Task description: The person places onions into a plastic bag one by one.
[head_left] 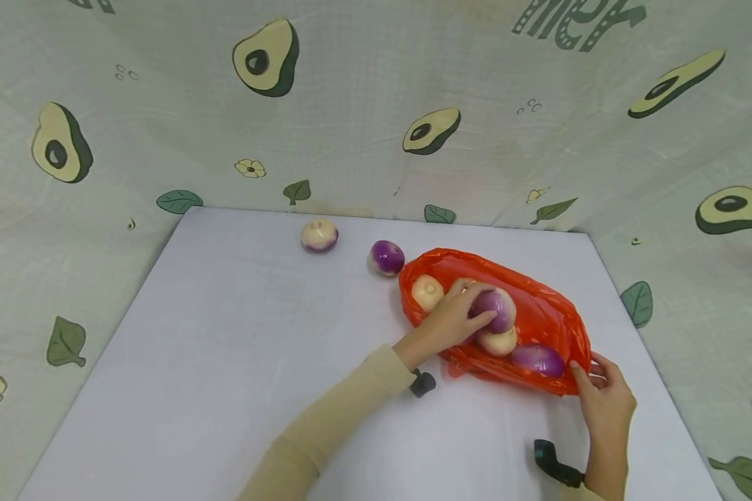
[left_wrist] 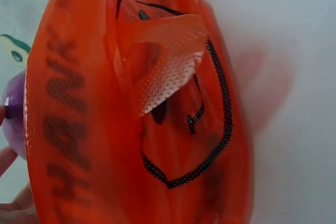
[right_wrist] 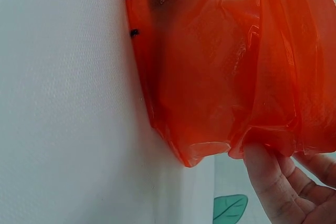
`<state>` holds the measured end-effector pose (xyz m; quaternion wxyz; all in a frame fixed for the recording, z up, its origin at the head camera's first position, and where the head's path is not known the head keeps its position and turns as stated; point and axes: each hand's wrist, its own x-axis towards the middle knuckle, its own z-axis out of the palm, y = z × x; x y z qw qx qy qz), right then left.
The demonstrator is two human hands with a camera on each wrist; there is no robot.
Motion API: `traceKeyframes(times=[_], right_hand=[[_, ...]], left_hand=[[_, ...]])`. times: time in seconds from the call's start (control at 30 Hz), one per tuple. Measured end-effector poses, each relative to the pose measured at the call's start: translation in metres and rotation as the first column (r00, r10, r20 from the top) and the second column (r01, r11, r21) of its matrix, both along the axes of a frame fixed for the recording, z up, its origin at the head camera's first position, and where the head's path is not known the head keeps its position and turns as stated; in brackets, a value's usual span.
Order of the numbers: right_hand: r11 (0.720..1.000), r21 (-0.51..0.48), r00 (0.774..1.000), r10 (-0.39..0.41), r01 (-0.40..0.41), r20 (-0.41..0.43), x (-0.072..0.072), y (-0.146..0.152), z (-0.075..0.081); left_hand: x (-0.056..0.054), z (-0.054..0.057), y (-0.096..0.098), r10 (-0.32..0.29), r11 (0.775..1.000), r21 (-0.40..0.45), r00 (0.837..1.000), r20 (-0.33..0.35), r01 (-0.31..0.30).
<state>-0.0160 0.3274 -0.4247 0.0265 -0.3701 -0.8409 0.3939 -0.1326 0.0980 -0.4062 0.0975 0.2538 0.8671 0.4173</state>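
Peering through the head camera, I am seeing the left hand (head_left: 449, 321) hovering over the mouth of a crinkled, glossy red plastic bag (head_left: 542, 306), its thumb and fingers pinching a round, shiny purple-and-white vegetable (head_left: 496, 311). What matters most is how that piece is lying against the bag: it is sitting within the rim's outline, just to the right of the palm, and overlapping a cream-coloured round vegetable (head_left: 498, 342) below; whether those two are touching, I am not managing to tell. The bag's long axis is running from far left to near right, with the left hand crossing its near side and the right hand (head_left: 609, 398) holding the near right end, thumb and fingers gripping the plastic edge. Inside, a pale bulbous vegetable (head_left: 427, 292) is resting at the left end and a deep-purple one (head_left: 539, 360) near the right hand. Beyond the left end, a purple round vegetable with a pale side (head_left: 387, 258) is lying just beside the rim, and a white one with a purple underside (head_left: 319, 235) farther left; the left hand is being nearer to both. Everything is resting on a smooth white tabletop (head_left: 225, 334), with a pale avocado-print cloth (head_left: 351, 83) hanging behind.
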Motion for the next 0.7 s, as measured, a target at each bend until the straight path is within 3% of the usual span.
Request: traceKeyframes(times=[0.23,0.43,0.7], right_hand=[[1.0,-0.007,1.0,-0.006,0.006,0.001,0.0003,0.0,0.0001],[1.0,0.018,1.0,-0.012,0.012,-0.012,0.0009,0.0,-0.0015],[1.0,0.01,1.0,-0.015,0.015,-0.007,0.0009,0.0008,-0.0023]], left_hand=[[-0.0007,0.0037,0.0055,0.01,1.0,-0.016,1.0,-0.019,-0.01],[-0.0002,0.0027,0.0056,0.0,0.999,-0.038,1.0,0.0,0.0],[-0.0041,-0.0002,0.0107,0.005,0.997,-0.082,1.0,-0.03,-0.007]])
